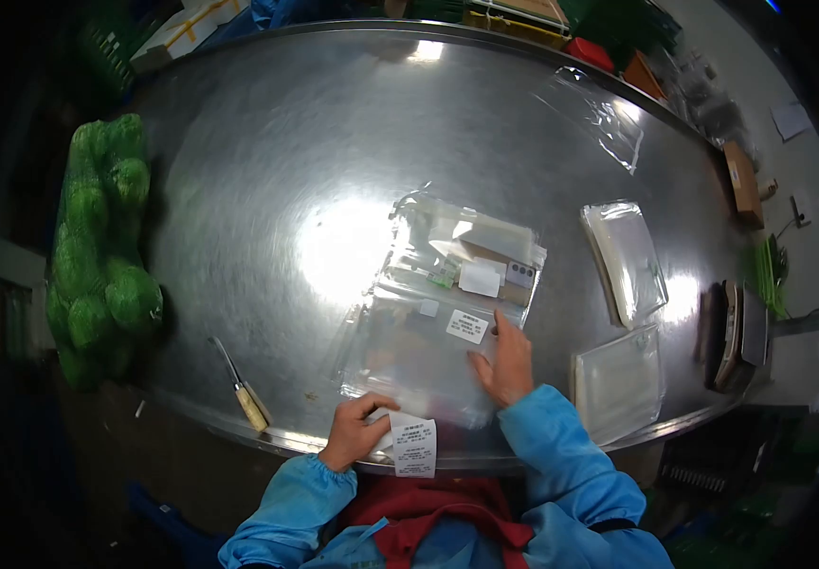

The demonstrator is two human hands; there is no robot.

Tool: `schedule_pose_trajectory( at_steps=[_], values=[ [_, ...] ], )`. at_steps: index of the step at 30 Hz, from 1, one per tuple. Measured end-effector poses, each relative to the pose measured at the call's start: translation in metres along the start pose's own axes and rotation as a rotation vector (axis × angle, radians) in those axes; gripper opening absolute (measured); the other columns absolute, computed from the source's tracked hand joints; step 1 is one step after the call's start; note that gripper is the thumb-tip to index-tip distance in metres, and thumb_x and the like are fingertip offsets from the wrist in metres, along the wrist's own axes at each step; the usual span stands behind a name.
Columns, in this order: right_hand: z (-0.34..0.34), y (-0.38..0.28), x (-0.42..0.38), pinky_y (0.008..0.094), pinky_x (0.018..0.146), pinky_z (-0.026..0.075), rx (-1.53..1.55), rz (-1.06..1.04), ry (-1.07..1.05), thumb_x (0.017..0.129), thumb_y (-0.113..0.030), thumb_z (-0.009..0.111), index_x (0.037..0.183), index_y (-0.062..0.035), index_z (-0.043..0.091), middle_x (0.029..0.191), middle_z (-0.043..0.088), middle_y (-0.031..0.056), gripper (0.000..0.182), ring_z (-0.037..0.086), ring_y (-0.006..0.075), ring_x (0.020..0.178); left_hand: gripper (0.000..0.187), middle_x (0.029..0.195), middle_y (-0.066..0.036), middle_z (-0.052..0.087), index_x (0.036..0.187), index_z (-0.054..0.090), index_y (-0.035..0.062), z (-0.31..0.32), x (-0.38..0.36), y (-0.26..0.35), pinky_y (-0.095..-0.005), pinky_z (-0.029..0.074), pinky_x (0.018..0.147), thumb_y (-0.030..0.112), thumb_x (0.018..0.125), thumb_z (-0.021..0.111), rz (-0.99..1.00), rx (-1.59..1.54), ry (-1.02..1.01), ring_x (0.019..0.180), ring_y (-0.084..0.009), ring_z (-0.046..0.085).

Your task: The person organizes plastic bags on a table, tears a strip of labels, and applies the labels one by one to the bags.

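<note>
My left hand (354, 429) is closed on a strip of white printed labels (414, 448), which hangs over the table's front edge. My right hand (506, 363) rests on a clear plastic bag (409, 356), with thumb and fingers apart. Its index fingertip is beside a white printed label (467, 326) that lies flat on the bag. Just beyond are more clear bags (428, 223) in a pile, with a small blank white piece (482, 279) on top.
A knife with a wooden handle (251, 408) lies at the front left. Green net bags of round produce (97, 256) line the left edge. On the right are stacks of clear bags (626, 261) (618, 384), and a loose clear wrapper (609, 119) lies behind them.
</note>
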State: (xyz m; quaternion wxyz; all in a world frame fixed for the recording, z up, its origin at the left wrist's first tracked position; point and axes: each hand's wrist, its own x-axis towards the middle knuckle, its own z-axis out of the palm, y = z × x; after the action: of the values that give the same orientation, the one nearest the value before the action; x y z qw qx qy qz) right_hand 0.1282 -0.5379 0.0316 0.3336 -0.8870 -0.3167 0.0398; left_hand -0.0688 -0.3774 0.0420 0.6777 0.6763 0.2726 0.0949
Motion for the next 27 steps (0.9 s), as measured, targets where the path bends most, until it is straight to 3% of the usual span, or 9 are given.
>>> schedule_pose_trajectory(
  at_steps=[6, 8, 12, 14, 16, 19, 22, 25, 27],
  values=[
    [-0.008, 0.062, 0.001, 0.0411, 0.082, 0.035, -0.187, -0.479, -0.381, 0.072, -0.022, 0.07, 0.101, -0.0114, 0.06, 0.09, 0.055, 0.0088, 0.032, 0.05, 0.0295, 0.09, 0.012, 0.08, -0.008, 0.065, 0.087, 0.061, -0.0011, -0.011, -0.011, 0.006, -0.0266, 0.049, 0.067, -0.001, 0.075, 0.061, 0.232, 0.119, -0.141, 0.076, -0.0138, 0.062],
    [-0.009, 0.062, 0.016, 0.0406, 0.081, 0.037, -0.109, -0.397, -0.472, 0.073, -0.021, 0.07, 0.096, -0.0105, 0.061, 0.087, 0.057, 0.0093, 0.026, 0.052, 0.0287, 0.089, 0.012, 0.081, -0.008, 0.065, 0.087, 0.062, -0.002, -0.004, -0.019, 0.011, -0.0268, 0.049, 0.069, -0.001, 0.076, 0.061, 0.009, -0.068, -0.068, 0.075, -0.0139, 0.062],
    [-0.03, 0.047, 0.07, 0.0377, 0.076, 0.043, 0.37, -0.105, -0.802, 0.078, -0.018, 0.065, 0.086, -0.0069, 0.061, 0.08, 0.06, 0.0105, 0.014, 0.058, 0.0247, 0.085, 0.01, 0.08, -0.007, 0.064, 0.087, 0.061, -0.0023, 0.012, -0.018, 0.008, -0.0262, 0.049, 0.07, 0.0, 0.077, 0.061, 0.065, -0.032, -0.043, 0.075, -0.0129, 0.061],
    [-0.045, 0.05, 0.094, 0.0352, 0.072, 0.045, 0.403, 0.017, -0.641, 0.08, -0.015, 0.061, 0.083, -0.0033, 0.059, 0.081, 0.061, 0.0107, 0.012, 0.058, 0.0216, 0.083, 0.012, 0.08, -0.007, 0.064, 0.09, 0.06, -0.0017, 0.019, -0.012, 0.004, -0.0257, 0.048, 0.073, 0.001, 0.079, 0.061, 0.043, -0.005, -0.057, 0.078, -0.0127, 0.06],
    [-0.054, 0.079, 0.129, 0.0339, 0.072, 0.044, 0.364, 0.226, 0.196, 0.08, -0.014, 0.06, 0.088, -0.0014, 0.058, 0.083, 0.06, 0.0099, 0.015, 0.056, 0.0197, 0.082, 0.012, 0.081, -0.007, 0.064, 0.091, 0.06, -0.0013, 0.031, -0.001, -0.001, -0.0259, 0.049, 0.072, 0.001, 0.079, 0.061, 0.06, -0.076, -0.027, 0.077, -0.0126, 0.06],
    [-0.067, 0.037, 0.081, 0.0321, 0.073, 0.044, 0.326, 0.052, 0.458, 0.08, -0.013, 0.06, 0.092, -0.0005, 0.056, 0.089, 0.059, 0.01, 0.018, 0.054, 0.0198, 0.08, 0.011, 0.084, -0.005, 0.063, 0.092, 0.06, -0.0005, 0.035, 0.015, 0.007, -0.0252, 0.05, 0.07, 0.002, 0.081, 0.061, -0.027, -0.133, 0.024, 0.077, -0.0107, 0.06],
    [-0.033, -0.014, 0.002, 0.0272, 0.07, 0.044, 0.781, 0.214, -0.532, 0.082, -0.014, 0.061, 0.111, -0.0013, 0.055, 0.091, 0.057, 0.0072, 0.032, 0.052, 0.0129, 0.078, 0.007, 0.082, -0.004, 0.062, 0.087, 0.059, 0.0005, 0.042, 0.026, 0.01, -0.0225, 0.049, 0.069, 0.002, 0.081, 0.063, -0.155, -0.333, 0.014, 0.077, -0.0085, 0.058],
    [-0.019, -0.041, -0.024, 0.0245, 0.066, 0.043, 0.973, 0.395, -0.651, 0.082, -0.013, 0.063, 0.105, -0.0013, 0.057, 0.085, 0.058, 0.0057, 0.027, 0.052, 0.0113, 0.075, 0.008, 0.079, -0.003, 0.062, 0.086, 0.059, 0.0005, 0.039, 0.03, 0.011, -0.0222, 0.048, 0.067, 0.004, 0.081, 0.064, -0.149, -0.338, -0.1, 0.074, -0.0083, 0.058],
    [-0.022, -0.049, -0.03, 0.0233, 0.065, 0.041, 0.711, 0.427, -0.542, 0.082, -0.012, 0.064, 0.096, -0.0001, 0.059, 0.081, 0.058, 0.0015, 0.019, 0.05, 0.0081, 0.073, 0.007, 0.077, -0.002, 0.062, 0.084, 0.059, 0.0005, 0.037, 0.03, 0.004, -0.022, 0.047, 0.064, 0.004, 0.081, 0.064, -0.1, -0.255, -0.108, 0.073, -0.0075, 0.057]
  ],
)
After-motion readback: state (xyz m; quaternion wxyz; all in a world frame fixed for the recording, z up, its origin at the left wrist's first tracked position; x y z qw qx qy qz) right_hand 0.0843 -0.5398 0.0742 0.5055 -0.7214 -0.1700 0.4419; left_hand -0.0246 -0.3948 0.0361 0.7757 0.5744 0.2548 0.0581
